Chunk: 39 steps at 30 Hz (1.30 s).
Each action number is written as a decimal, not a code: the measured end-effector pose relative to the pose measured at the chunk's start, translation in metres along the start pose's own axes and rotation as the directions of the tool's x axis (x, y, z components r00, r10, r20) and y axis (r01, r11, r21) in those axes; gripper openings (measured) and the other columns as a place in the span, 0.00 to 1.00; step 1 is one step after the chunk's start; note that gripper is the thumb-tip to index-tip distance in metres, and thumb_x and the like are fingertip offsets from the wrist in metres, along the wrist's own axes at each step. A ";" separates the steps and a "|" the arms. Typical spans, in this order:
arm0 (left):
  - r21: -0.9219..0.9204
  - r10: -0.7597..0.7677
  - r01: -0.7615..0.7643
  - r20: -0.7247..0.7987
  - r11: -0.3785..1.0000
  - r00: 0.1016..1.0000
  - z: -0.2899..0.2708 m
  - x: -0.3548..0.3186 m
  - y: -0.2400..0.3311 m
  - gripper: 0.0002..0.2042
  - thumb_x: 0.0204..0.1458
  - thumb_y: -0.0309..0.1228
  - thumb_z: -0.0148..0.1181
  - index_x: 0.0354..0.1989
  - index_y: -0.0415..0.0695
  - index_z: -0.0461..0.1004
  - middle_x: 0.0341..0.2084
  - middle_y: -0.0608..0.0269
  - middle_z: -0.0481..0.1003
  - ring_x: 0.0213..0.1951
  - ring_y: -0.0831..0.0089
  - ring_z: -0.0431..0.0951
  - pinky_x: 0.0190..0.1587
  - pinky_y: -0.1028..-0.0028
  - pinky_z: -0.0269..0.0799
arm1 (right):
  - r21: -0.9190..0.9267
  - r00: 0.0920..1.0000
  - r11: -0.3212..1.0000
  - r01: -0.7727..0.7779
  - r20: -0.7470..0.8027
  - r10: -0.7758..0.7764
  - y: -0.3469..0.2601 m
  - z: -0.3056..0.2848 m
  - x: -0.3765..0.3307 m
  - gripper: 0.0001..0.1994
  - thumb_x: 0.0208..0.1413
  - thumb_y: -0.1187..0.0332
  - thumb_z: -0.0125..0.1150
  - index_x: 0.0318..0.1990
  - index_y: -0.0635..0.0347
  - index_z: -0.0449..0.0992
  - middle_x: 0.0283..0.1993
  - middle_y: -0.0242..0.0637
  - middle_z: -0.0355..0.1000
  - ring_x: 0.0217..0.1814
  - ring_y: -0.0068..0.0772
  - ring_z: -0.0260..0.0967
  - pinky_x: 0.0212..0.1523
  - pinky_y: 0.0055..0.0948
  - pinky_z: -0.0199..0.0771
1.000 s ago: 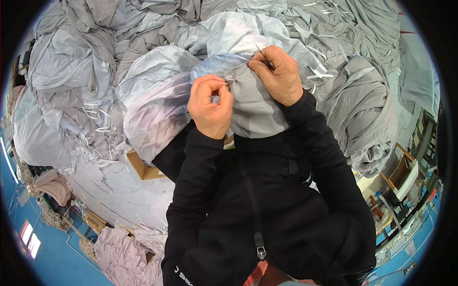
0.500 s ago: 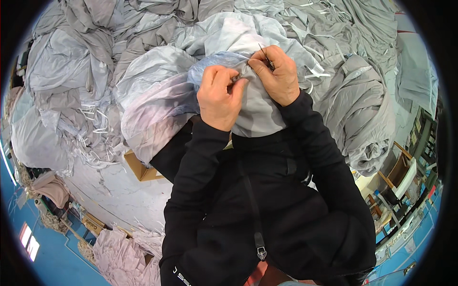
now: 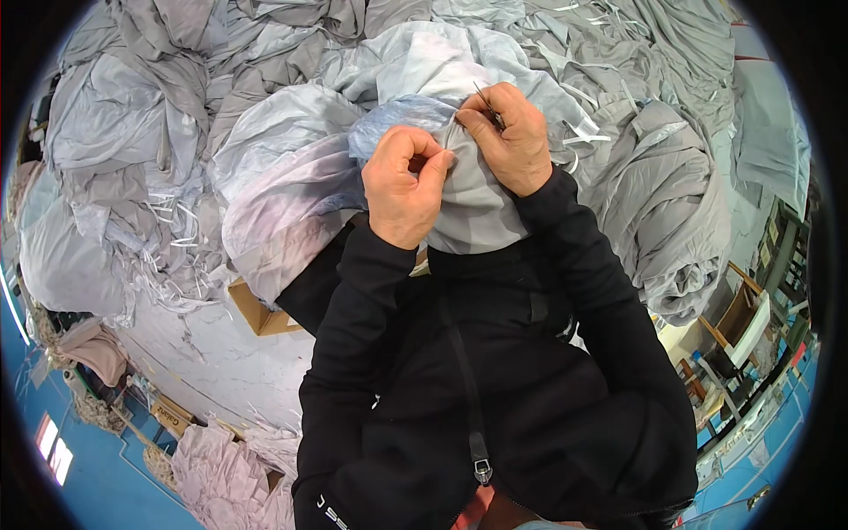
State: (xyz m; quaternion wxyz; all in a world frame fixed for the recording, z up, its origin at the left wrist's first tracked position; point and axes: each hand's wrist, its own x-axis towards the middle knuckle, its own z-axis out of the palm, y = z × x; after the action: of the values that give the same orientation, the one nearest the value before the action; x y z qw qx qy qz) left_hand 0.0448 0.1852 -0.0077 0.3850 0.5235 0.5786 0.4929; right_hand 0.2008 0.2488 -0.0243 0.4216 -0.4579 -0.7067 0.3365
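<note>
A gathered piece of grey cloth (image 3: pixel 477 212) lies over my lap, joined to or lying against pale blue and pinkish fabric (image 3: pixel 287 208). My left hand (image 3: pixel 403 190) is closed, thumb and forefinger pinching the cloth near its upper edge. Just to the right, my right hand (image 3: pixel 512 141) pinches the same edge between thumb and forefinger. Tucked in the right hand is a slim dark metal tool (image 3: pixel 481 94), its thin point sticking up past the knuckles. The rest of the tool is hidden by the fingers; it looks like small thread snips.
Heaps of grey cloth (image 3: pixel 654 203) with white ties (image 3: pixel 587 132) surround my hands in front and on both sides. A cardboard box (image 3: pixel 261 309) stands by my left thigh. Pink cloth (image 3: pixel 225 473) lies at lower left; a wooden-framed stand (image 3: pixel 742 322) is at right.
My left hand has shifted slightly down and left, and its thumb and forefinger have drawn together on the cloth. The right hand has barely moved.
</note>
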 end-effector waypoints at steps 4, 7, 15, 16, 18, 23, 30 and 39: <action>0.232 0.192 -0.180 -0.032 0.956 0.981 -0.004 0.000 -0.001 0.09 0.43 0.17 0.63 0.27 0.39 0.68 0.26 0.58 0.72 0.25 0.66 0.74 0.28 0.71 0.70 | 0.012 1.000 1.000 -0.005 -0.010 0.005 -0.001 0.003 -0.001 0.05 0.50 0.76 0.66 0.32 0.63 0.74 0.29 0.35 0.69 0.27 0.29 0.65 0.28 0.26 0.65; 0.347 0.290 -0.261 -0.033 0.901 0.956 -0.002 -0.001 -0.005 0.09 0.44 0.16 0.61 0.28 0.40 0.66 0.27 0.56 0.72 0.28 0.61 0.74 0.28 0.68 0.70 | -0.025 1.000 1.000 0.008 -0.024 -0.009 -0.002 0.004 -0.002 0.06 0.50 0.76 0.66 0.32 0.63 0.74 0.29 0.35 0.69 0.27 0.31 0.66 0.28 0.26 0.65; 0.366 0.304 -0.250 -0.096 0.896 0.948 -0.002 0.001 -0.007 0.09 0.48 0.15 0.58 0.29 0.40 0.64 0.28 0.56 0.71 0.28 0.60 0.73 0.28 0.67 0.69 | -0.100 0.999 0.994 -0.047 -0.014 0.046 -0.009 0.002 -0.005 0.07 0.49 0.76 0.67 0.34 0.62 0.74 0.32 0.36 0.70 0.29 0.33 0.68 0.30 0.27 0.68; 0.312 0.250 -0.212 -0.086 0.926 0.964 -0.002 0.000 -0.008 0.08 0.48 0.15 0.58 0.29 0.39 0.64 0.29 0.56 0.72 0.28 0.61 0.73 0.28 0.68 0.70 | -0.100 0.999 0.994 -0.045 -0.014 0.044 -0.012 0.000 -0.005 0.07 0.49 0.76 0.67 0.34 0.62 0.74 0.32 0.36 0.70 0.29 0.33 0.68 0.30 0.27 0.68; 0.252 0.195 -0.172 -0.071 0.952 0.978 -0.002 -0.003 -0.008 0.08 0.49 0.15 0.58 0.30 0.39 0.64 0.29 0.57 0.72 0.27 0.63 0.73 0.28 0.70 0.70 | -0.040 1.000 0.999 -0.017 0.016 0.018 -0.018 -0.010 -0.006 0.10 0.51 0.74 0.66 0.40 0.63 0.75 0.35 0.38 0.70 0.32 0.31 0.69 0.34 0.26 0.69; 0.159 0.199 -0.184 -0.084 0.970 0.976 -0.001 -0.006 -0.007 0.08 0.49 0.15 0.58 0.32 0.39 0.66 0.29 0.59 0.73 0.25 0.71 0.74 0.29 0.76 0.71 | -0.016 1.000 1.000 0.005 -0.006 -0.005 -0.044 -0.025 -0.028 0.13 0.54 0.72 0.65 0.47 0.64 0.75 0.38 0.39 0.70 0.34 0.30 0.69 0.36 0.24 0.69; 0.001 0.042 -0.042 -0.107 0.999 0.993 0.001 -0.011 -0.005 0.08 0.52 0.16 0.57 0.37 0.38 0.66 0.28 0.62 0.73 0.25 0.77 0.74 0.30 0.79 0.71 | -0.133 0.997 0.991 0.021 0.073 -0.012 -0.044 -0.013 -0.043 0.16 0.48 0.76 0.69 0.46 0.62 0.77 0.39 0.38 0.72 0.31 0.33 0.72 0.31 0.26 0.72; -0.207 -0.064 0.044 -0.093 0.977 0.994 0.005 -0.013 -0.005 0.09 0.55 0.16 0.54 0.41 0.38 0.63 0.29 0.62 0.73 0.28 0.80 0.75 0.33 0.80 0.72 | -0.194 0.999 0.981 0.024 0.050 -0.014 -0.042 -0.008 -0.045 0.16 0.47 0.75 0.69 0.45 0.62 0.77 0.38 0.39 0.73 0.32 0.36 0.74 0.32 0.28 0.73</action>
State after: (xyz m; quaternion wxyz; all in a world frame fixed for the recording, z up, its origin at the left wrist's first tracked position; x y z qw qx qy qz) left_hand 0.0506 0.1730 -0.0141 0.4210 0.4402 0.5572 0.5644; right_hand 0.2028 0.1926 0.0023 0.3606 -0.4818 -0.7507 0.2727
